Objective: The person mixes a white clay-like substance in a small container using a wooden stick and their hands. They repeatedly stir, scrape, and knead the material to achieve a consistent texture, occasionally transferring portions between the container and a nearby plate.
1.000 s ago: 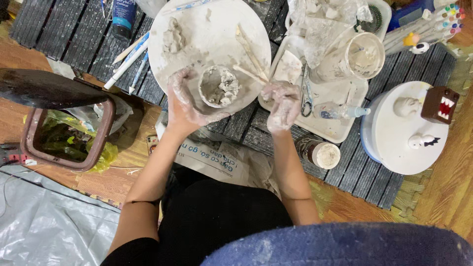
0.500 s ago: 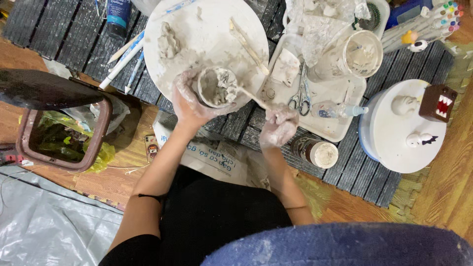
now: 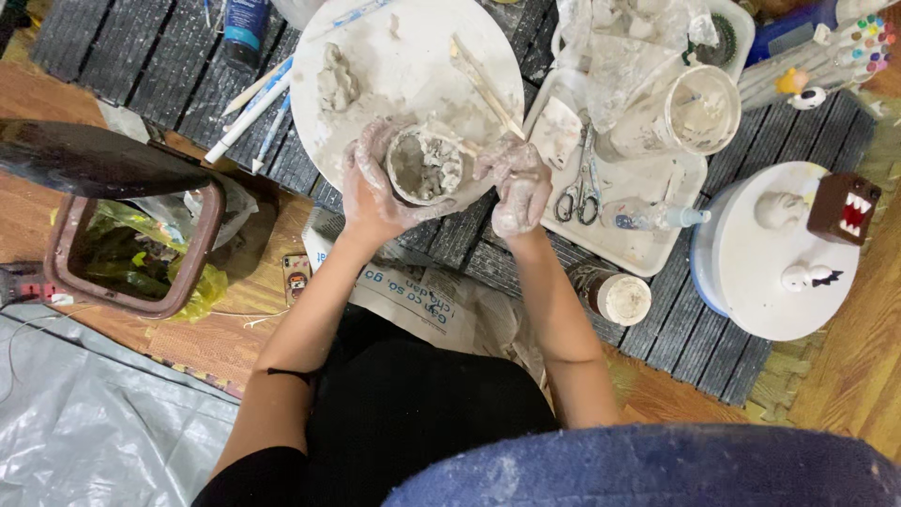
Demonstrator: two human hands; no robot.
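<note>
Seen from above, a person sits on the floor working clay over a dark slatted mat (image 3: 657, 319). At the far left stands a brown bin (image 3: 131, 249) with its dark lid (image 3: 94, 160) swung open and green waste inside; grey plastic sheeting (image 3: 84, 413) lies nearer, at the lower left. Just right of the bin, white and blue modelling tools (image 3: 249, 108) lie on the mat beside a round, clay-smeared white board (image 3: 375, 47). The left hand (image 3: 371, 188), coated in wet clay, curls around the outside of a small clay cup (image 3: 424, 167), gripping its wall at the board's near edge. The right hand (image 3: 514, 183), also clay-covered, is closed around a thin wooden stick (image 3: 449, 139) whose tip reaches to the cup's rim. A second wooden stick (image 3: 486, 86) lies on the board farther away. To the right, a white tray (image 3: 648, 253) holds scissors (image 3: 580, 192), a small spray bottle (image 3: 648, 216) and a clay-smeared plastic tub (image 3: 690, 113). A small open jar (image 3: 618, 296) stands on the mat near the tray. Far right, a round white stand (image 3: 779, 310) carries a brown toothy figure (image 3: 843, 208) and two small white figures (image 3: 779, 208).
</note>
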